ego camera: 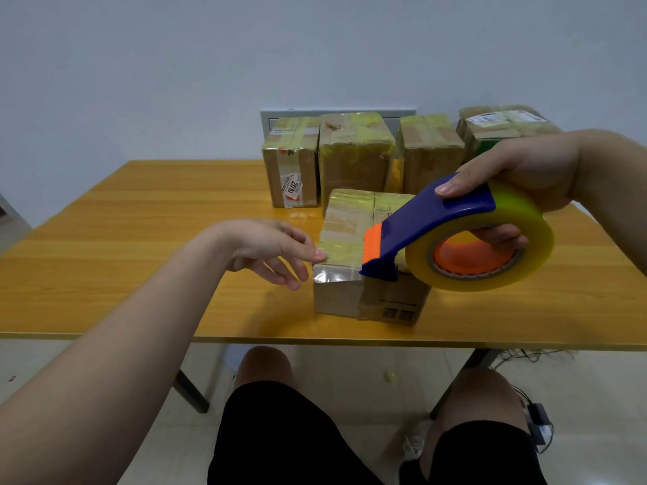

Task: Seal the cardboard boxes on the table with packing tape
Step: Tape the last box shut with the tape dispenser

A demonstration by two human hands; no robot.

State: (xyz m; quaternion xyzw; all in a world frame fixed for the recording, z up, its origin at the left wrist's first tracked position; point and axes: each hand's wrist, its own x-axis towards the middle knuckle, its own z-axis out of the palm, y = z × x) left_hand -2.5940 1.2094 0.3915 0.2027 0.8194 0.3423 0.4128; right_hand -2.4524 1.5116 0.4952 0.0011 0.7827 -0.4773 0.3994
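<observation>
Your right hand (525,169) grips the tape dispenser (455,211), one finger laid on its blue arm and others curled into the roll's core. Its cutter end sits at the near top edge of the front cardboard box (350,222), mid-tabletop (140,274). Your left hand (266,246) has its fingers loosely spread, one fingertip pressing tape at that box's corner. The four boxes (353,152) behind look fully taped. This last one seems nearly done, likely needing only a cut and smoothing.

One table (140,239) holds five cardboard boxes (353,159): four at upper middle, one at center. The rightmost is possibly two stacked. One tape dispenser (455,218).
</observation>
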